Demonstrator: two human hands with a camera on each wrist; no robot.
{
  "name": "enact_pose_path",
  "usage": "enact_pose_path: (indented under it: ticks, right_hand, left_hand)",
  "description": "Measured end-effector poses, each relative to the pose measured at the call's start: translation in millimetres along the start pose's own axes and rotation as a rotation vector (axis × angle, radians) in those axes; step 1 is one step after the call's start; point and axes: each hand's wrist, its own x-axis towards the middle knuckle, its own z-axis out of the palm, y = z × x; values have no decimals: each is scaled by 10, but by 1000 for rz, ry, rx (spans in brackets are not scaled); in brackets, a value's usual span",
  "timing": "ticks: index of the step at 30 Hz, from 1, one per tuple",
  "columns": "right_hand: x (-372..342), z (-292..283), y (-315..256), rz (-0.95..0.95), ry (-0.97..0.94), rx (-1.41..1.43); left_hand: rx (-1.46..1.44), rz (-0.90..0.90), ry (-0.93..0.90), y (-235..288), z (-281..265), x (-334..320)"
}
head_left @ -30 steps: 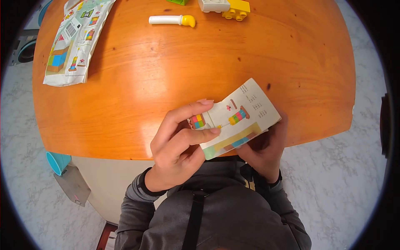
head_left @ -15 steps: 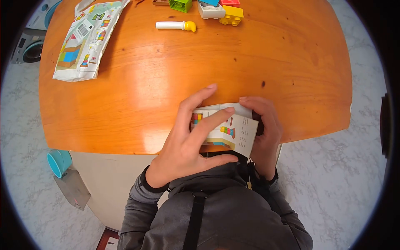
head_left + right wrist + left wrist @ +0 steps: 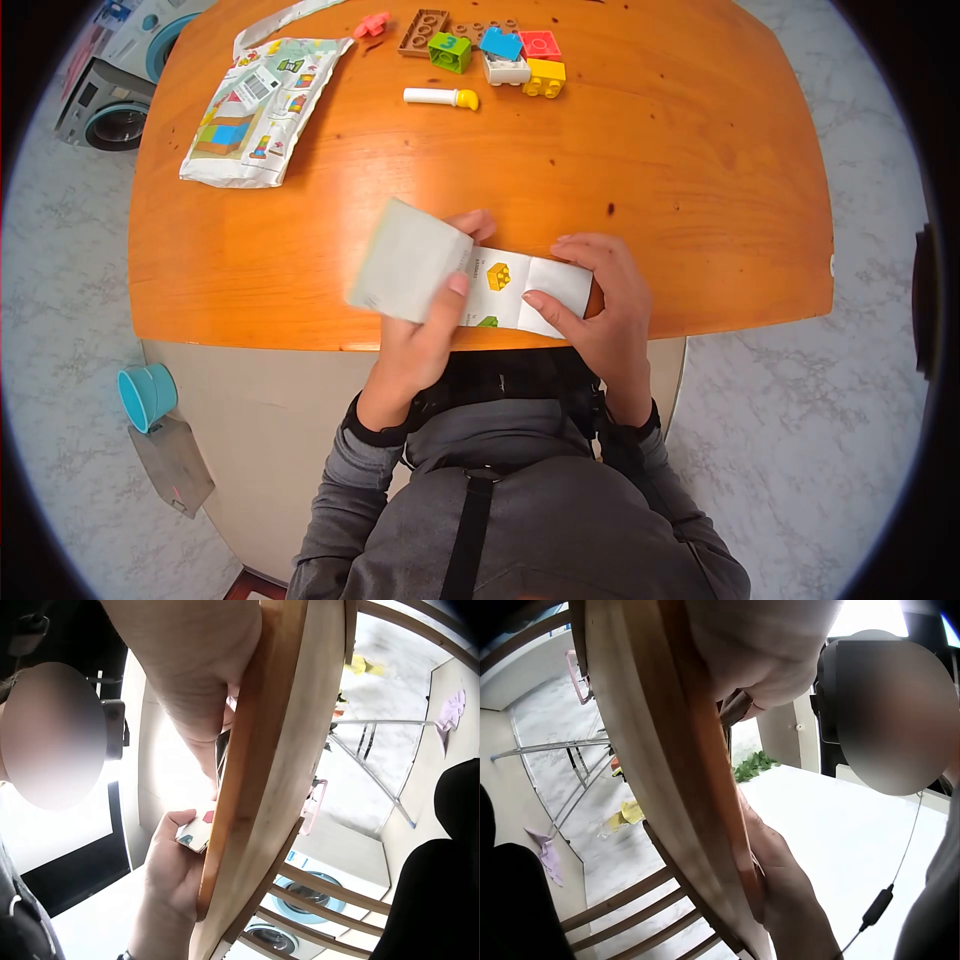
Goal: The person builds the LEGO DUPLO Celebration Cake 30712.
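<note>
Paper leaflet [image 3: 410, 262], left hand [image 3: 420, 345], right hand [image 3: 612, 325] pinching; wrist view alone suggests red print [image 3: 208, 817].

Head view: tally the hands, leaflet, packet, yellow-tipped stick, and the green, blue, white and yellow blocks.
Hands: left hand, right hand: 2
Leaflet: 1
Packet: 1
Yellow-tipped stick: 1
Green block: 1
Blue block: 1
White block: 1
Yellow block: 1
Total: 9

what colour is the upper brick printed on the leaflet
Yellow; the printed brick on the leaflet shows best in the head view.
</note>
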Motion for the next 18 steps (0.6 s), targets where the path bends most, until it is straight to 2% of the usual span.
enact_pose_path:
  ticks: [4, 6, 12, 14, 18]
  right_hand:
    - [-27, -6, 9, 12, -30, 13]
    - [-36, 12, 25, 25, 16, 0]
    - [-16, 38, -13, 28, -47, -17]
    - [-3, 32, -13, -9, -93, 12]
    - [72, 80, -122, -76, -230, 112]
  left_hand:
    - [-163, -35, -3, 38, 6, 34]
    - [-144, -50, 25, 68, 28, 42]
    - [-245, -110, 120, 52, -26, 80]
    - [-268, -55, 55, 28, -70, 74]
    - [-176, 0, 43, -37, -51, 62]
